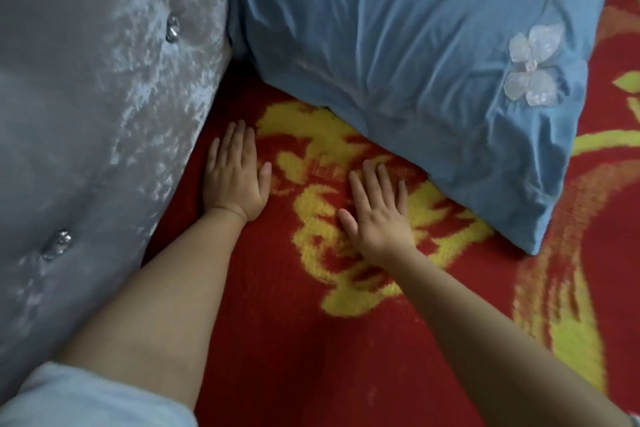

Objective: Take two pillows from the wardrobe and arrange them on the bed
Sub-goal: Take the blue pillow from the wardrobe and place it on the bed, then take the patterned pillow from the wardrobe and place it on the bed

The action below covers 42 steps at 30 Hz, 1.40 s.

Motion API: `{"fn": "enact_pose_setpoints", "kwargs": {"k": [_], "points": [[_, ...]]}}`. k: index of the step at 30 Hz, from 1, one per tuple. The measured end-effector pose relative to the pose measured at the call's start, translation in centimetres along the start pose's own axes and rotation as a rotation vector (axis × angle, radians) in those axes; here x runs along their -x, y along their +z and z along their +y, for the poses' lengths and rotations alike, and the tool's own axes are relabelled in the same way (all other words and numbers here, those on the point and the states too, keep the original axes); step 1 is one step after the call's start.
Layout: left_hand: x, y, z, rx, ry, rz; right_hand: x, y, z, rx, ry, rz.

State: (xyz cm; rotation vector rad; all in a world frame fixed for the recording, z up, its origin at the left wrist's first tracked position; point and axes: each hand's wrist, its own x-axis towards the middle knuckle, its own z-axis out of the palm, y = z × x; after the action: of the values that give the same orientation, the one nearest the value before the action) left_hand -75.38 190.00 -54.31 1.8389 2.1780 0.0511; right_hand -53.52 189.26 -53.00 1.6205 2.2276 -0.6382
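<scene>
A blue pillow (408, 45) with a clear butterfly ornament (531, 66) lies on the bed's red and yellow patterned blanket (311, 340), its top end against the headboard. My left hand (235, 177) rests flat on the blanket beside the headboard, fingers together, holding nothing. Palm down on the yellow pattern lies my right hand (379, 215), fingers slightly spread, just in front of the pillow's near edge and apart from it. Only one pillow is in view.
A grey crushed-velvet headboard (86, 97) with crystal buttons fills the left side. The blanket stretches on toward the lower right. A pale sleeve (69, 399) shows at the bottom left.
</scene>
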Motion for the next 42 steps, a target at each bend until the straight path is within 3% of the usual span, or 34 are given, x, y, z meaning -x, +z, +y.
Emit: {"fn": "enact_pose_setpoints", "kwargs": {"k": [7,14,19,28,33,42], "points": [[4.3,0.9,0.5,0.075,-0.037,0.028,3.6,2.4,0.3,-0.073,0.016,0.062],[20.1,-0.4,2.5,0.034,-0.073,-0.313,16.6,3.1,0.0,-0.008,0.0,-0.233],[28.1,-5.2,5.2,-0.15,-0.278,-0.434,23.2,-0.2,-2.5,-0.053,-0.142,-0.105],[49.1,-17.2,10.5,-0.057,-0.528,-0.053,41.0,-5.9,-7.2,0.015,-0.592,0.074],[62.5,-22.4,12.9,-0.128,-0.655,0.192,50.7,-8.1,-11.2,0.062,-0.8,0.149],[86.8,-24.4,21.0,-0.179,-0.925,0.33,73.2,-6.1,-14.2,0.061,-1.201,0.252]]}}
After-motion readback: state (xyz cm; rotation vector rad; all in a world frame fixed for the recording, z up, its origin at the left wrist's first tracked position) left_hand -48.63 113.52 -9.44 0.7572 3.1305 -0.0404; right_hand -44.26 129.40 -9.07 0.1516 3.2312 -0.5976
